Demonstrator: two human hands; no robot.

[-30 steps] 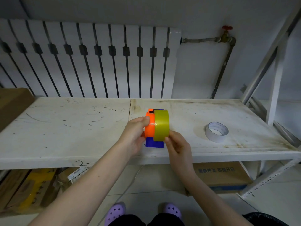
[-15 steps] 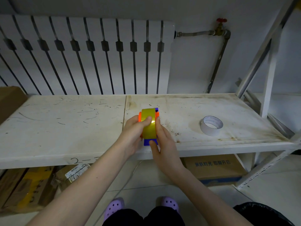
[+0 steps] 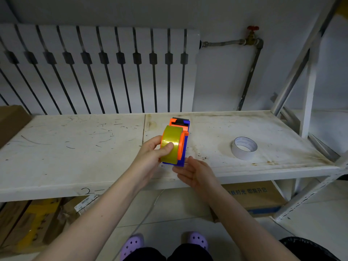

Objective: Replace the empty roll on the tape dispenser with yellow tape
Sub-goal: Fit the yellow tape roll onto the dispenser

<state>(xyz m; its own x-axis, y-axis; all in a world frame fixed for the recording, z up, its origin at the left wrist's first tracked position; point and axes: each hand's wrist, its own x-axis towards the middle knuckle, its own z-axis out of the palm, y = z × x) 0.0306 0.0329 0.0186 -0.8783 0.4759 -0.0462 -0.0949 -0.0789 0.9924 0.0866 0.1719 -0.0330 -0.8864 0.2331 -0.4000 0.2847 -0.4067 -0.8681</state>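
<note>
An orange and blue tape dispenser is held above the front of the white shelf. The yellow tape roll sits on the dispenser's left side. My left hand grips the roll, thumb pressed on its outer face. Just below the dispenser's blue lower end is my right hand, fingers apart, fingertips at or near the blue edge. The empty white roll lies flat on the shelf to the right, apart from both hands.
A brown cardboard box stands at the shelf's left end. A white radiator and a pipe with a red valve are behind. A slanted shelf brace rises at the right. Boxes lie under the shelf.
The dispenser has turned so the yellow roll faces left and its orange side shows. My right hand has come off the roll and dropped below the dispenser. My left thumb now presses the roll.
</note>
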